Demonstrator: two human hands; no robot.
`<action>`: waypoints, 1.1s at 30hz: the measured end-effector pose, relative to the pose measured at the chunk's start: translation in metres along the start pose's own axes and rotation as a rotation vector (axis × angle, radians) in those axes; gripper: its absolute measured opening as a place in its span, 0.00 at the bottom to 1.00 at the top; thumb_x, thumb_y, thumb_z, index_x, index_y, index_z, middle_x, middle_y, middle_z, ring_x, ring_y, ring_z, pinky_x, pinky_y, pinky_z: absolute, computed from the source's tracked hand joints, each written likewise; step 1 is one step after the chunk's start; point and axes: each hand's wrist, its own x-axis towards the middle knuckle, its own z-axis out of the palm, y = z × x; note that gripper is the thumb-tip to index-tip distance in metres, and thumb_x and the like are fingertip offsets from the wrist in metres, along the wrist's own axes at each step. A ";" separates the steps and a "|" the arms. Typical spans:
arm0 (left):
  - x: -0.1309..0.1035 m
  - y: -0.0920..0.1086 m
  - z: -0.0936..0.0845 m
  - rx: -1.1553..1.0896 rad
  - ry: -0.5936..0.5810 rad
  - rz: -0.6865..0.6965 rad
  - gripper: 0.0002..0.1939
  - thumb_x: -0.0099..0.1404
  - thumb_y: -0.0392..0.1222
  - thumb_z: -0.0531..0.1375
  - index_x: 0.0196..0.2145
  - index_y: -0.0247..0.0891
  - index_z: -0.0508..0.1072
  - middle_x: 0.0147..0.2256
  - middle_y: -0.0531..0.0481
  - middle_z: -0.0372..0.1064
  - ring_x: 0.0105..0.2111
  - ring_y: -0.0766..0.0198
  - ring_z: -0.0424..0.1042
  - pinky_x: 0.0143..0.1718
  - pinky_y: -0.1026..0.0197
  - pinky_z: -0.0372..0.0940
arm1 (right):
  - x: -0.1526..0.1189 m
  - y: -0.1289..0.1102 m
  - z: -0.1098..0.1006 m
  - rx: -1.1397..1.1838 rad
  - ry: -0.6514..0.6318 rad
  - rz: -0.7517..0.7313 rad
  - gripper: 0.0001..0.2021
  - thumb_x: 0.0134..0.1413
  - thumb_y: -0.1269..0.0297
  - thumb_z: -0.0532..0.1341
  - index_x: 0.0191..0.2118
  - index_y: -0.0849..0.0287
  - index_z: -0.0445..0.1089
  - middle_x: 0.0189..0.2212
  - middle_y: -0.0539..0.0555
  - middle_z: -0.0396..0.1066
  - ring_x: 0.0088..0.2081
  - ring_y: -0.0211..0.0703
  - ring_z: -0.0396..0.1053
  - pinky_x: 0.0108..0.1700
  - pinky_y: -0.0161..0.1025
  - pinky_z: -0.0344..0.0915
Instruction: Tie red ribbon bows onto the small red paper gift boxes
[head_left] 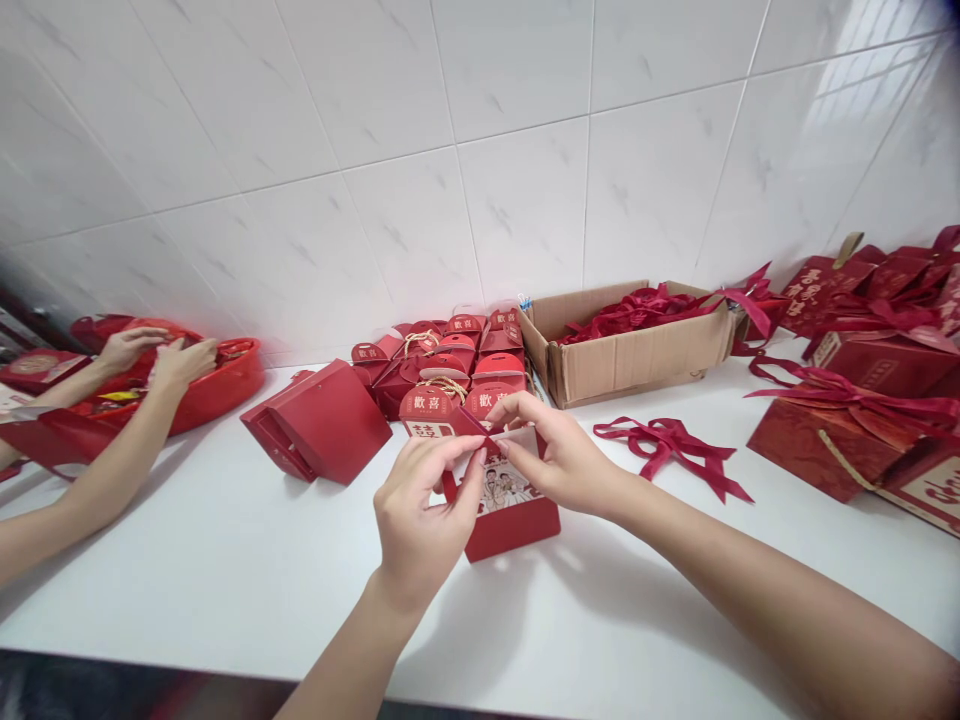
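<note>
A small red gift box (517, 528) with a printed picture of two figures stands upright on the white table in front of me. My left hand (435, 505) pinches the top flap of the box from the left. From the right, my right hand (551, 455) grips the same top part, its fingertips close to the left ones. The fingers hide part of the flap. Just right of the hands lies a dark red ribbon bow (671, 450). Behind the box are several folded red boxes (457, 365) with gold cord handles.
A cardboard carton (637, 355) of red ribbons stands against the tiled wall. Finished red boxes with bows (847, 430) crowd the right. A larger red box (322, 425) lies left. Another person's hands (161, 360) reach into a red basin (240, 375) at far left.
</note>
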 end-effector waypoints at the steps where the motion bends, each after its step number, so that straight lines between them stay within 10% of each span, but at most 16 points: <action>1: 0.000 0.000 0.000 -0.007 0.005 -0.011 0.10 0.58 0.29 0.63 0.37 0.40 0.74 0.27 0.55 0.69 0.25 0.70 0.65 0.26 0.66 0.62 | 0.000 0.000 0.000 0.003 0.002 -0.002 0.09 0.54 0.76 0.55 0.41 0.57 0.61 0.38 0.52 0.67 0.39 0.37 0.67 0.42 0.36 0.66; 23: 0.001 -0.004 0.007 0.227 0.100 0.181 0.11 0.54 0.29 0.65 0.34 0.39 0.72 0.30 0.50 0.71 0.32 0.61 0.67 0.36 0.59 0.64 | 0.000 0.004 -0.003 -0.051 0.021 -0.057 0.12 0.52 0.74 0.58 0.43 0.58 0.63 0.41 0.53 0.68 0.43 0.39 0.68 0.45 0.37 0.66; 28: 0.004 -0.013 0.006 0.111 0.107 -0.064 0.22 0.52 0.36 0.67 0.44 0.38 0.67 0.42 0.44 0.67 0.45 0.54 0.68 0.47 0.52 0.63 | 0.000 0.004 -0.003 -0.050 0.032 -0.059 0.12 0.50 0.73 0.59 0.43 0.58 0.63 0.40 0.53 0.70 0.42 0.39 0.68 0.45 0.37 0.65; 33: 0.013 -0.022 0.006 -0.295 -0.296 -0.422 0.11 0.59 0.40 0.62 0.40 0.36 0.73 0.38 0.47 0.74 0.39 0.58 0.73 0.42 0.58 0.67 | 0.001 0.006 -0.002 -0.036 0.067 -0.036 0.13 0.50 0.75 0.59 0.42 0.58 0.63 0.39 0.52 0.70 0.41 0.39 0.69 0.44 0.37 0.66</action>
